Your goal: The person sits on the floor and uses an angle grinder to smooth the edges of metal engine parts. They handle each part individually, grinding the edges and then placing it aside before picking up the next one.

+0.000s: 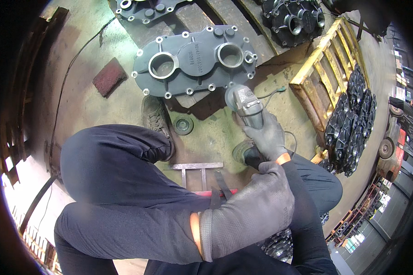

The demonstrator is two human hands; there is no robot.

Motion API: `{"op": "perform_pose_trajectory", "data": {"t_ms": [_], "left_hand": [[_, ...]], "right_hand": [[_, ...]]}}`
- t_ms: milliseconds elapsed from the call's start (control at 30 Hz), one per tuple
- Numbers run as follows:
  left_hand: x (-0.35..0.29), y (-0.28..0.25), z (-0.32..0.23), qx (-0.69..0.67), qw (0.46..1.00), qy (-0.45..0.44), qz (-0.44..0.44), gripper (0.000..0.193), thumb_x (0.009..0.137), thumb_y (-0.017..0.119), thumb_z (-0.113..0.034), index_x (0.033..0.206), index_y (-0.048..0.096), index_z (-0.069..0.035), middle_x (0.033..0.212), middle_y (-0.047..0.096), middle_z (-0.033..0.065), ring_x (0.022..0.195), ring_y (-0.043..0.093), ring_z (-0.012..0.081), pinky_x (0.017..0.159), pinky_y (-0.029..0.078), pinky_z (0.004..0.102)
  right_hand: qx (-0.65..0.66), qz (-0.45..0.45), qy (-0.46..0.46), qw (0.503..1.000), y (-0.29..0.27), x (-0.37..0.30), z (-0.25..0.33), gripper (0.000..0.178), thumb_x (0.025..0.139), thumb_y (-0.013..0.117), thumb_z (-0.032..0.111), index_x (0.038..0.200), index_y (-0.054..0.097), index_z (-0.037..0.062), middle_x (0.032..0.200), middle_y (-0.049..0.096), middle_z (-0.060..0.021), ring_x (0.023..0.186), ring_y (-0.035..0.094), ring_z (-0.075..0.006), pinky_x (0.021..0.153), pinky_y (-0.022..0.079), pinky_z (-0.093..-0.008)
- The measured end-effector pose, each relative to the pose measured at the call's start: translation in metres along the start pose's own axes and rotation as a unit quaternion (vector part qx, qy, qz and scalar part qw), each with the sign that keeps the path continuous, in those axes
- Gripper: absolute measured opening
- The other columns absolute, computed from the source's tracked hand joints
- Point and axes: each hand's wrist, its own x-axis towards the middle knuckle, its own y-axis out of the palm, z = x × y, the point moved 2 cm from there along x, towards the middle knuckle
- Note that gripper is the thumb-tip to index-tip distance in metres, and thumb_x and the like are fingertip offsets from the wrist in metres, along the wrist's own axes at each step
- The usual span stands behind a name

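Observation:
My right hand (270, 137), in a grey work glove, is closed round the body of an angle grinder (248, 106). The grinder's disc end is close to the lower right edge of a dark grey cast metal cover (197, 58) with two large round bores; whether it touches is hard to tell. Crossing in front of me, my left hand (257, 195), also gloved, has its fingers curled at the cuff of my right sleeve (294, 176), just below the wrist. Part of those fingers is hidden behind the forearm.
A maroon abrasive pad (110, 78) and a round disc (183, 124) lie on the floor. Near my legs is a metal frame stool (199, 166). Yellow pallet (319, 68) and stacked black castings (351, 123) stand right; another casting (293, 20) lies far right. Cables cross the floor.

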Motion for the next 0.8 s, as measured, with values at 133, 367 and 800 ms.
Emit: {"op": "perform_pose_trajectory", "data": {"t_ms": [133,367,800], "left_hand": [[0.002,-0.003,0.0,-0.002,1.0,0.006,0.005,0.018,0.091,0.066,-0.024,0.087,0.073,-0.008,0.077,0.06,0.0026,0.071,0.06,0.0197,0.07,0.042,0.0378],[0.006,-0.004,0.004,0.018,0.999,0.034,0.032,0.015,0.09,0.066,-0.023,0.086,0.073,-0.01,0.077,0.06,0.0015,0.07,0.06,0.0185,0.068,0.041,0.0375],[0.016,0.002,0.006,0.0,1.0,0.023,0.02,0.016,0.091,0.066,-0.022,0.088,0.073,-0.007,0.077,0.061,0.003,0.07,0.06,0.0197,0.068,0.042,0.0382]], "right_hand": [[0.026,0.007,0.051,0.998,-0.002,0.002,-0.027,0.065,0.083,0.087,0.035,0.134,0.069,0.0001,0.116,0.08,-0.0249,0.108,0.078,-0.0399,0.095,0.059,-0.0476],[0.092,-0.037,0.104,0.99,-0.032,0.017,-0.027,0.059,0.083,0.089,0.035,0.127,0.071,0.0014,0.11,0.08,-0.0249,0.103,0.079,-0.0413,0.093,0.06,-0.0477],[0.051,-0.027,0.092,0.994,-0.026,0.034,-0.03,0.06,0.084,0.086,0.041,0.126,0.071,0.0002,0.109,0.08,-0.0257,0.102,0.078,-0.0416,0.093,0.059,-0.0478]]}}
